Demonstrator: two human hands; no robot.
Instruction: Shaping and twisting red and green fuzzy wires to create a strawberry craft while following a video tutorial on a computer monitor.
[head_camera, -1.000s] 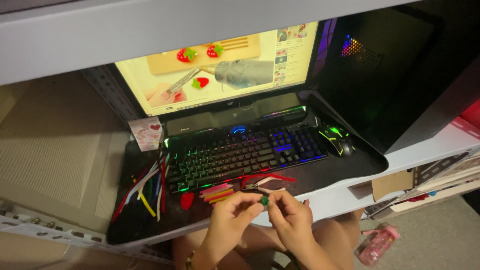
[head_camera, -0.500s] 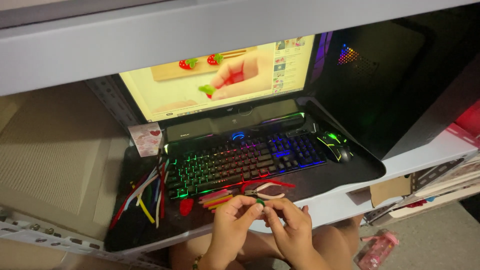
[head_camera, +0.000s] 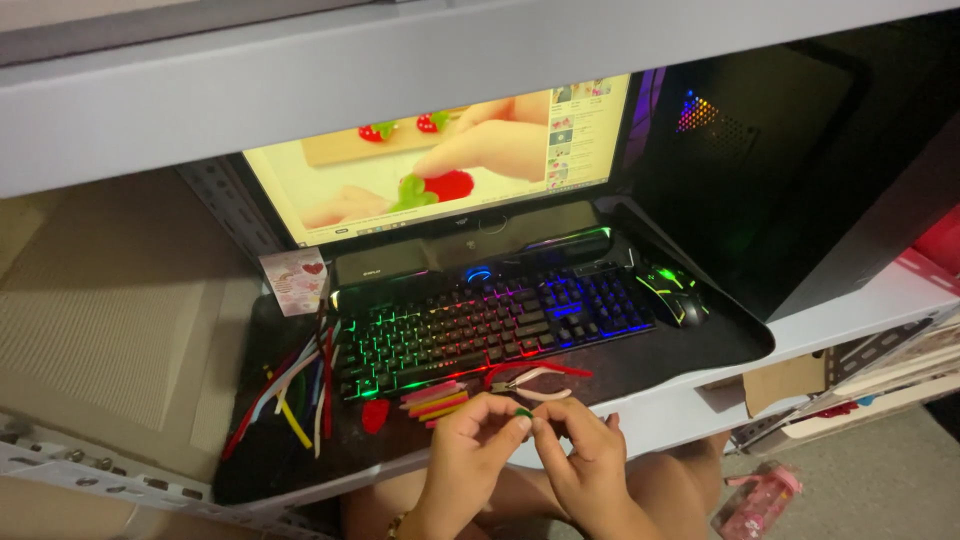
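My left hand (head_camera: 470, 450) and my right hand (head_camera: 585, 455) meet at the desk's front edge and pinch a small green piece (head_camera: 523, 411) between their fingertips. Just beyond them lie red-handled pliers (head_camera: 530, 378) and a small bundle of short coloured sticks (head_camera: 435, 401) on the black desk mat (head_camera: 690, 345). A small red shape (head_camera: 375, 414) lies to the left of the bundle.
A rainbow-lit keyboard (head_camera: 490, 325) and a lit mouse (head_camera: 675, 292) sit behind the hands, a monitor (head_camera: 440, 160) playing a video above them. Loose coloured pipe cleaners (head_camera: 290, 395) lie at left, a dark computer tower (head_camera: 790, 150) at right. A pink bottle (head_camera: 755, 500) lies on the floor.
My hands have kept working the green piece at the desk edge, shifting slightly. The video on the monitor has changed to a hand touching a red and green shape.
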